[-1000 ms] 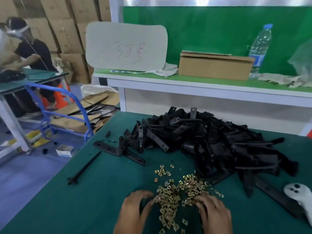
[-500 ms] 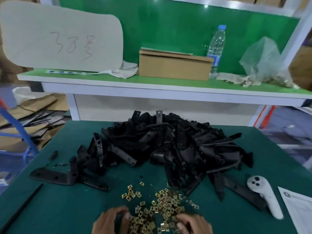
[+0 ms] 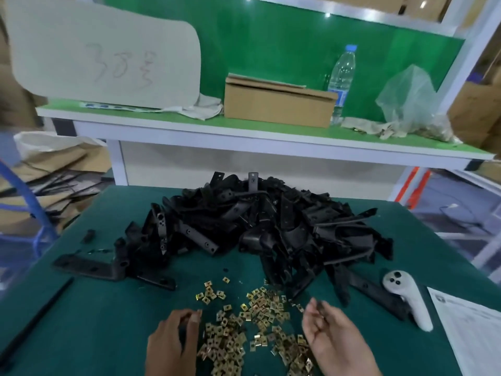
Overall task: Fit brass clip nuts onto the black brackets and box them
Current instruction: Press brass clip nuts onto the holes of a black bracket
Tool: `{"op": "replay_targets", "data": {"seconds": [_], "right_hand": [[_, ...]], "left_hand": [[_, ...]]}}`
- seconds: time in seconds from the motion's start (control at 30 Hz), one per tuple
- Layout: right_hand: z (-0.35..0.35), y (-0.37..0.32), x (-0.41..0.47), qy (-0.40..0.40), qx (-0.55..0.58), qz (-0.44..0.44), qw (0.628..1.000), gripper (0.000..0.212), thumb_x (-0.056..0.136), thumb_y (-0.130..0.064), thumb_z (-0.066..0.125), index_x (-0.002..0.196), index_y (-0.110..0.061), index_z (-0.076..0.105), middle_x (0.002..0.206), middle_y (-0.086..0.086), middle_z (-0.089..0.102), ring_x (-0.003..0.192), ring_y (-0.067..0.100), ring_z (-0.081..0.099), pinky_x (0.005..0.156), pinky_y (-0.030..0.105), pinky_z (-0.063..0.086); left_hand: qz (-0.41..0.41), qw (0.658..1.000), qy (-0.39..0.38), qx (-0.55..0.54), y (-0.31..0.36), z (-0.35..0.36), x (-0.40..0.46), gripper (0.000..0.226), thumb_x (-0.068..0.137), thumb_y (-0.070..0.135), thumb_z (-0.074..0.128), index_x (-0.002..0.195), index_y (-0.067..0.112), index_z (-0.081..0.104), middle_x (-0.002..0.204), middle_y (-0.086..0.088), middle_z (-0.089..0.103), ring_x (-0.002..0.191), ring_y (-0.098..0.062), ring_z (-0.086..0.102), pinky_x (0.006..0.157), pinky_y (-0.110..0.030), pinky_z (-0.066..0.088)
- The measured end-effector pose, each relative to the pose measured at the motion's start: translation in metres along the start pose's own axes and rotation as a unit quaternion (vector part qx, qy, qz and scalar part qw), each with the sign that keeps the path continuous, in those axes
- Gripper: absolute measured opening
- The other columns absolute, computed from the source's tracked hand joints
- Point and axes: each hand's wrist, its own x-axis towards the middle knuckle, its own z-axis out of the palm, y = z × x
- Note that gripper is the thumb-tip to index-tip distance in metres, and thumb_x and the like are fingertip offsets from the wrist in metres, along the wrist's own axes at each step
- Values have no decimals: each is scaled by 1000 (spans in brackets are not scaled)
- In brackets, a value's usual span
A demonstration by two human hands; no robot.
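- While both hands sit at the near edge of the green bench (image 3: pixel 89 321) in the head view, the brass clip nuts (image 3: pixel 252 318) lie scattered in a loose heap directly between them and spread a little beyond the fingertips.
- Left hand (image 3: pixel 173 340): back of the hand up, fingers curled inward with the tips drawn toward the thumb just beside the left fringe of the nuts; blur hides whether a nut is pinched there, so I cannot tell.
- Right hand (image 3: pixel 333 335): palm turned up and leftward, fingers loosely bent, resting over the right edge of the nuts; something small and dark shows at the fingertips, too blurred to name.
- Black brackets (image 3: pixel 271 229) are piled high farther back on the bench, beyond the nuts, well apart from the left hand and nearer the right.
- One long bracket (image 3: pixel 89 267) lies flat by itself at the left of the pile.
- White controller (image 3: pixel 409 297) lies right of the right hand, its top against a bracket, beside a printed sheet (image 3: pixel 469 329).
- On the shelf (image 3: pixel 244 131) behind stand a cardboard box (image 3: pixel 276 104), a water bottle (image 3: pixel 341 80), a handwritten card (image 3: pixel 105 58) and a plastic bag (image 3: pixel 409 101).
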Motion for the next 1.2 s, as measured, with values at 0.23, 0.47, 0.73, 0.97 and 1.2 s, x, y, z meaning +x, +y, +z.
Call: {"op": "replay_targets", "data": {"seconds": [0.23,0.47,0.73,0.97,1.2], "right_hand": [[21,-27,18,-83,-296,-180,934,18,104,-20,54,91,-8,56,81,1,52,68,13,39,67,31,36],[34,-43,47,-13,-448,-219,867,12,105,-22,52,100,-11,56,90,3,56,69,16,45,68,36,39],[73,-57,68,-64,-385,-198,899,13,102,-9,51,90,-14,48,82,2,42,64,14,37,59,32,32],[76,-43,85,-4,-733,-388,559,28,93,-42,69,113,-22,64,109,-1,59,108,22,54,86,32,48],[102,-31,89,55,-825,-434,357,29,97,-37,62,124,-25,61,121,-1,66,118,23,54,96,35,45]], "left_hand": [[12,999,-17,42,5,-1,1,14,100,38,56,86,42,55,83,13,60,84,-13,55,82,-38,43],[16,999,-8,50,10,-4,-3,14,99,35,59,85,39,56,79,14,57,81,-13,56,78,-37,43],[19,997,-9,72,12,-3,-5,15,99,35,59,85,40,54,80,17,56,82,-11,54,77,-36,39],[22,995,-6,93,12,0,-4,14,99,37,59,86,41,54,80,18,57,83,-8,54,78,-33,35],[51,994,-11,98,16,-3,-4,16,98,32,61,86,39,53,80,15,55,83,-14,54,79,-36,42]]}}
